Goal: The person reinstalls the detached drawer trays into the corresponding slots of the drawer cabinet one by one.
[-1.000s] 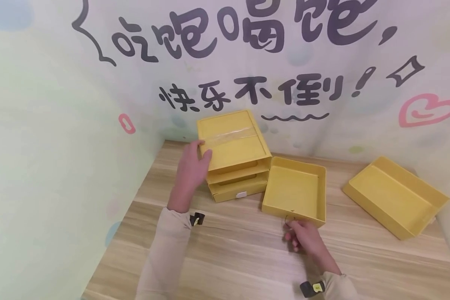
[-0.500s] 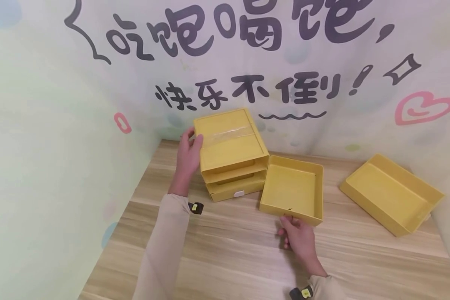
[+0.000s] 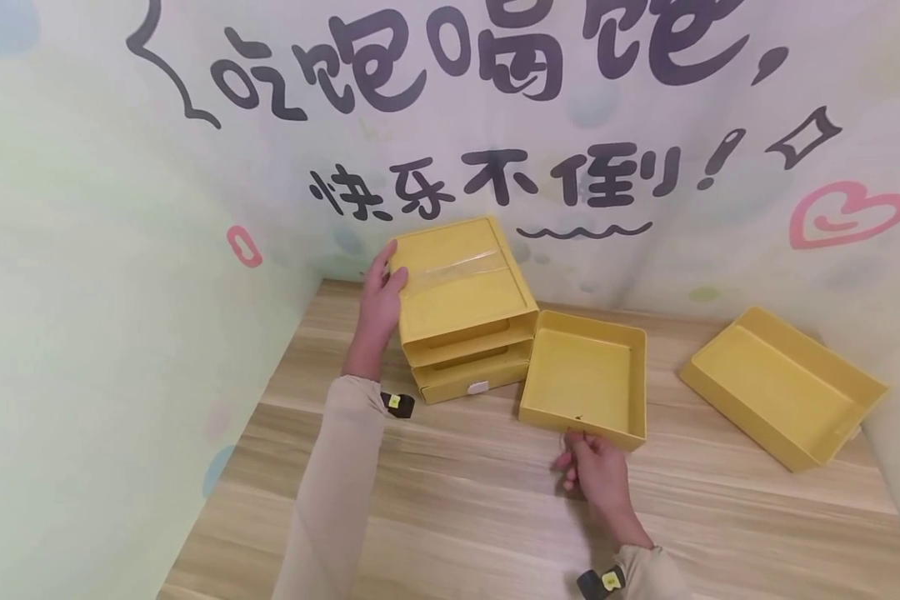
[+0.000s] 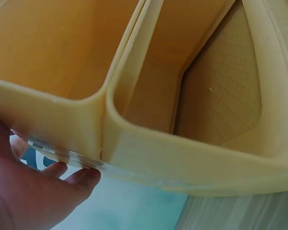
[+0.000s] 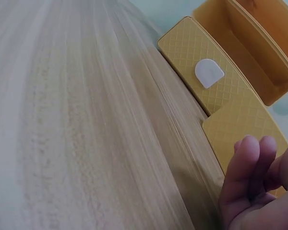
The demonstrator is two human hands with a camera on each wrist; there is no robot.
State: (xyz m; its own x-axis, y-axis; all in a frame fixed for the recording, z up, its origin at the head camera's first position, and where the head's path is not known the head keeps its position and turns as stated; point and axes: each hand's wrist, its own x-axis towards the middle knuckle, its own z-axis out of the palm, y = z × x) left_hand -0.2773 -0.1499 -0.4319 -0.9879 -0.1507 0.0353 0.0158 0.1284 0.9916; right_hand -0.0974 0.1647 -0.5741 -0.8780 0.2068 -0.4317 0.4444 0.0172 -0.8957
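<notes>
- Beige sleeves (image 3: pixel 337 475) cover both forearms, with a black wrist device bearing a yellow label (image 3: pixel 602 582) at each cuff.
- Beneath the arms spreads a light wood-grain table (image 3: pixel 480 517).
- The person's right hand (image 3: pixel 602 475) has curled fingers, its thumb and forefinger pinching the middle of the near wall of a shallow yellow plastic drawer (image 3: pixel 588 375).
- This drawer lies flat on the table, open side up, just beside the right side of a boxy yellow plastic cabinet (image 3: pixel 465 304); a small dark mark shows inside its near wall.
- The cabinet stands upright, with two open-fronted slots above a bottom drawer (image 3: pixel 446 388) that sits in place. The right wrist view shows a diamond pattern on that drawer's front, around a rounded white tab (image 3: pixel 477 387).
- The person's left hand (image 3: pixel 378 308) rests against the cabinet's left side and top edge, fingers spread and not closed around it. Clear tape (image 3: pixel 453 269) crosses the top.
- Well apart to the right, a second shallow yellow plastic drawer (image 3: pixel 783 392) lies turned at an angle, open side up.
- Behind everything hangs a pale wall covering (image 3: pixel 645 275) with dark Chinese lettering (image 3: pixel 501 175) and a pink heart outline (image 3: pixel 800 227).
</notes>
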